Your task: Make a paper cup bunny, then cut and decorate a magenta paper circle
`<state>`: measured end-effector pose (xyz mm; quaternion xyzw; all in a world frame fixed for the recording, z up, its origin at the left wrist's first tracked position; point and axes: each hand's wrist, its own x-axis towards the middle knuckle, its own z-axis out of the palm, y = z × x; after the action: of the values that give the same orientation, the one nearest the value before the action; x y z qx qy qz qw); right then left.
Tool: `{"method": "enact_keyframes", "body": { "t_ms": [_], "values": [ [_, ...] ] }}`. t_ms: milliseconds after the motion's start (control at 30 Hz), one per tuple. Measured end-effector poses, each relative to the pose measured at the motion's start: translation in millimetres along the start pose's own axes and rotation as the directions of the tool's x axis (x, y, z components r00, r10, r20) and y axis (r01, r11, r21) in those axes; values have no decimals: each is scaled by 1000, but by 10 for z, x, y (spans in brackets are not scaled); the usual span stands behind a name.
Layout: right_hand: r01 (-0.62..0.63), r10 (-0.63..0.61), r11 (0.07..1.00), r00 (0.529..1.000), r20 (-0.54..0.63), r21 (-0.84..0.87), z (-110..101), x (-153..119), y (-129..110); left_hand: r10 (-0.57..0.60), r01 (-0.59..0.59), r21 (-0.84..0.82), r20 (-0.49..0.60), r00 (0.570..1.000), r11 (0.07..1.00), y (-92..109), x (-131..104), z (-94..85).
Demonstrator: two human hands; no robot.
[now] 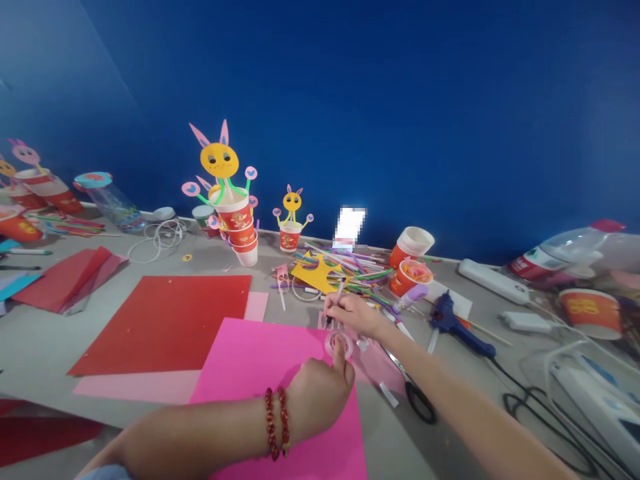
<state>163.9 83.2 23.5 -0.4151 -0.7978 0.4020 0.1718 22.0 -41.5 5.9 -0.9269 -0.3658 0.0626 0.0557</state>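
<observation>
My left hand (320, 390), with red bead bracelets (277, 423) at the wrist, lies over a bright pink paper sheet (245, 373). Its index finger points down onto a clear tape roll (331, 345) at the sheet's top right corner, pressing it; the other fingers are curled. A pen (341, 291) is pinched upright in my right hand (357, 315), just beyond the roll. The pen's tip is close to a small pale pink paper piece (321, 320), partly hidden by the hand. Scissors (420, 402) with black handles lie under my right forearm.
Red paper (165, 327) lies to the left. Behind are stacked paper cups (240, 220) with a bunny figure, a smaller bunny cup (290, 237), yellow scrap paper (317, 270) and colored sticks (367, 263). A blue glue gun (457, 323) with its cord lies right, near a bottle (555, 250).
</observation>
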Motion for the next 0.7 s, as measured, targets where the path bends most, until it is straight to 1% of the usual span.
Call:
{"method": "enact_keyframes", "body": {
  "t_ms": [133, 300, 567, 700],
  "values": [
    [19, -19, 1000, 996, 87, 1, 87, 121, 76, 3, -3, 5, -42, 999, 1000, -9, 2, 5],
    [9, -8, 1000, 985, 171, -7, 108, 181, 88, -6, 6, 1, -41, 999, 1000, 2, 8, 50],
    [12, -13, 1000, 977, 212, 6, 123, 231, 123, -18, 16, -32, -62, 998, 999, -3, 11, 28],
    [13, -19, 999, 978, 208, 29, 113, 237, 157, -14, 12, -36, -38, 999, 999, -7, 12, 12]
  ]
}}
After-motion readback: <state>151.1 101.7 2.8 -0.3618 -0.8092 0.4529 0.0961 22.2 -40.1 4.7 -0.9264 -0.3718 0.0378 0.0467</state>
